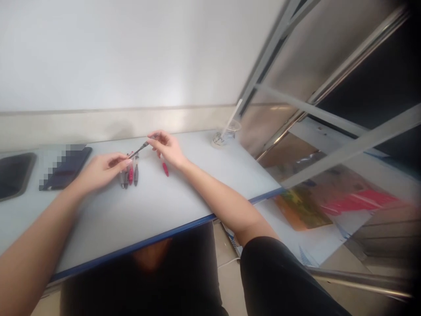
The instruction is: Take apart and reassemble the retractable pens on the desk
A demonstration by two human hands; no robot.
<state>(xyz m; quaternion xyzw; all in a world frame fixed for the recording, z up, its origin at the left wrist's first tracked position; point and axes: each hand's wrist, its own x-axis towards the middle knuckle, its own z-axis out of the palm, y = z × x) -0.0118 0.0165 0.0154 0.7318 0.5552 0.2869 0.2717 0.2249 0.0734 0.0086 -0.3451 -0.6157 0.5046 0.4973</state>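
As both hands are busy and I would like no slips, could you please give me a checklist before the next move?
- Dark pen held at both ends: ok, between left hand and right hand.
- Grouped pens fully visible: not ok, left hand partly covers them.
- Single red pen apart from the group: ok.
- Cup clear of both hands: ok.
- Dark pen's writing tip out: cannot tell, too small.

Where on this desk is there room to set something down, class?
Bare: the front stretch between the loose pens and the blue edge, and the patch between the right forearm and the cup. Crowded: around the left hand, right hand and pens, and at the left, with two dark devices.
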